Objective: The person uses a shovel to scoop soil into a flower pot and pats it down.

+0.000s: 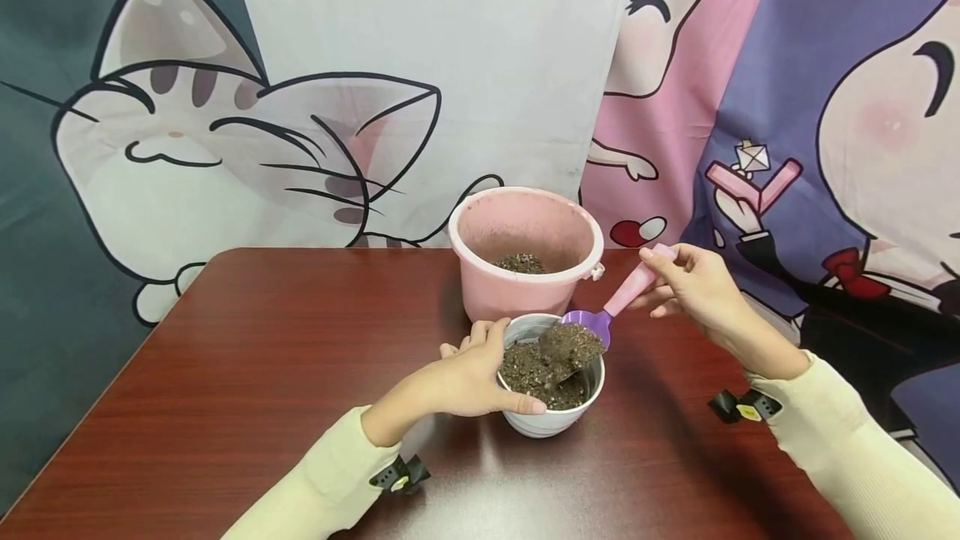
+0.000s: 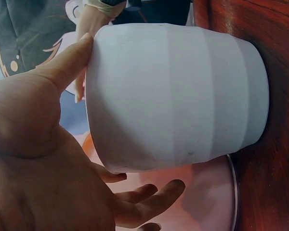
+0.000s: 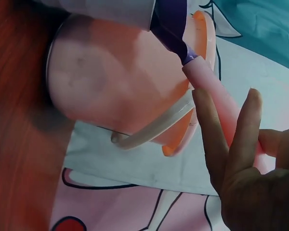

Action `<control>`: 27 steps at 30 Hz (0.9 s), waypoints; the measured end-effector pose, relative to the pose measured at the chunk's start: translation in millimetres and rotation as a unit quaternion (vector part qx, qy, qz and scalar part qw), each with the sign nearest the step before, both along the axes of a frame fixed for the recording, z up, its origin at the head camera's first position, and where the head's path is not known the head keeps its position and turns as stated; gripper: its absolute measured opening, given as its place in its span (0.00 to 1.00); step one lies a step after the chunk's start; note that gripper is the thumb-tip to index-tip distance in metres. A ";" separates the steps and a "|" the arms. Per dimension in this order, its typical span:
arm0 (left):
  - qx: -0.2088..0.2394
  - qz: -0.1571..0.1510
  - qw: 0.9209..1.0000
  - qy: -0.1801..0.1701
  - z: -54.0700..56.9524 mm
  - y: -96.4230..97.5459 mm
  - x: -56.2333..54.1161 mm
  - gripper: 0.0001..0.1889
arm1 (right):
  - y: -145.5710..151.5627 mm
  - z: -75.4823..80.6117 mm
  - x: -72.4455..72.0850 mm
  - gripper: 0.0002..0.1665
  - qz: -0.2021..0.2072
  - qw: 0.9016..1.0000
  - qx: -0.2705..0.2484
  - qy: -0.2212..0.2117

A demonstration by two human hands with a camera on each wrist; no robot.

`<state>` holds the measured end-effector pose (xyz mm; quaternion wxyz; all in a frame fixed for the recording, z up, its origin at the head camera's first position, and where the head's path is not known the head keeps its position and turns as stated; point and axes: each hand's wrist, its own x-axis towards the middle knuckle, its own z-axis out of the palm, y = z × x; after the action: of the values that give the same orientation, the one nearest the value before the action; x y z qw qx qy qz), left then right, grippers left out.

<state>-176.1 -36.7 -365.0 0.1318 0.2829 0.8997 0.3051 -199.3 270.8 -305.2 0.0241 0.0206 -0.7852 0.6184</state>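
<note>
My right hand point(image 1: 703, 288) holds a small garden trowel by its pink handle point(image 1: 630, 290), pinched between thumb and fingers. The purple blade point(image 1: 587, 319) carries a heap of dark soil and tilts down over the white flowerpot point(image 1: 543, 423). Soil point(image 1: 521, 369) fills much of the pot. My left hand point(image 1: 472, 377) steadies the pot at its rim, thumb on the near side and index finger at the far side. In the left wrist view the pot's ribbed wall point(image 2: 183, 96) shows, with the other fingers point(image 2: 159, 204) spread beside it.
A pink bucket point(image 1: 510, 294) with some soil at its bottom stands right behind the pot. Its pale handle point(image 3: 159, 125) hangs down the side. Both stand on a reddish-brown table point(image 1: 300, 340). A cartoon-printed cloth point(image 1: 450, 48) hangs behind the table.
</note>
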 end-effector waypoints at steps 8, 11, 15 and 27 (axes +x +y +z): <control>0.003 -0.001 1.000 -0.006 0.2 0.2 0.2 0.60 | -4.8 4.4 -0.4 0.20 0.002 0.998 0.024 0.053; 0.004 -0.001 1.000 -0.006 -0.7 0.6 0.1 0.60 | -7.1 6.4 0.7 0.18 0.003 0.996 0.043 0.077; 0.005 0.000 1.000 -0.004 -1.2 1.0 0.1 0.59 | -10.2 10.7 3.6 0.15 0.002 0.989 0.088 0.120; 0.000 -0.002 1.000 0.007 -0.4 0.3 1.0 0.59 | -22.6 18.4 19.3 0.11 0.010 0.937 0.197 0.288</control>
<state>-175.1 -36.5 -365.4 0.1262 0.2870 0.8999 0.3032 -180.0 248.2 -286.8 0.2386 0.2099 -0.8503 0.4195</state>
